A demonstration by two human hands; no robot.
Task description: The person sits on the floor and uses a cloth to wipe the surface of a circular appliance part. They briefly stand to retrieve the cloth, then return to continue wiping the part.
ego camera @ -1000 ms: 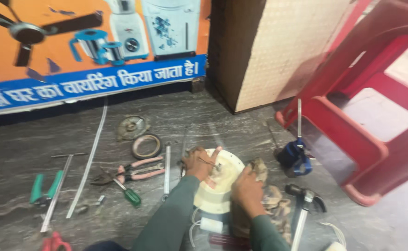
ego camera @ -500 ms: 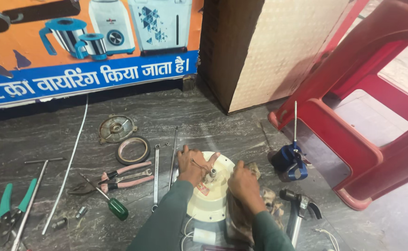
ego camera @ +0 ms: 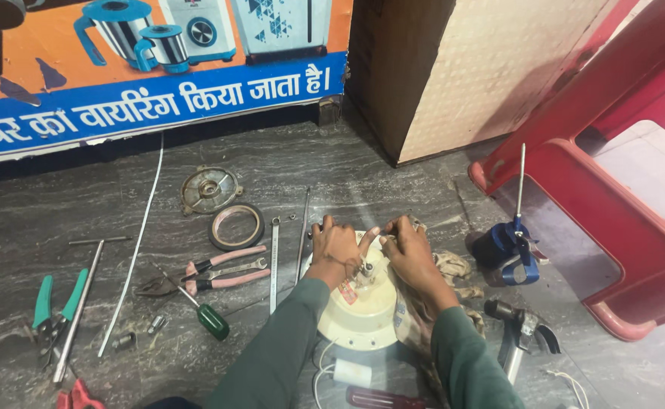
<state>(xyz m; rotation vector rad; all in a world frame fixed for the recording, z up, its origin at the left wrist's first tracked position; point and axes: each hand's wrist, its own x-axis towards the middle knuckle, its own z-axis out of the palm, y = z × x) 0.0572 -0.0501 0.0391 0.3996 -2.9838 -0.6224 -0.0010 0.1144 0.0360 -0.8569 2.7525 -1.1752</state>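
Head view: both hands work on a round cream motor housing (ego camera: 363, 307) that lies on the dark stone floor (ego camera: 393, 178), close in front of the person. The left hand (ego camera: 334, 248) rests on the housing's upper left edge, its fingers (ego camera: 325, 227) curled down over the rim. The right hand (ego camera: 408, 254) sits on the upper right, fingers bent and pinched near the centre shaft (ego camera: 365, 269); whether they actually grip a small part there I cannot tell. A dirty rag (ego camera: 453, 269) lies beneath and beside the right hand.

Left of the housing lie a flat spanner (ego camera: 274, 261), pink-handled pliers (ego camera: 207, 271), a green-handled screwdriver (ego camera: 207, 318), a rubber ring (ego camera: 237, 226) and a round metal cover (ego camera: 209, 189). Green-handled pliers (ego camera: 53, 303) lie well apart at the far left. To the right stand a blue oil can (ego camera: 508, 246) and, nearer, a hammer (ego camera: 518, 333). A red plastic chair (ego camera: 613, 189) lies tipped at the right edge.
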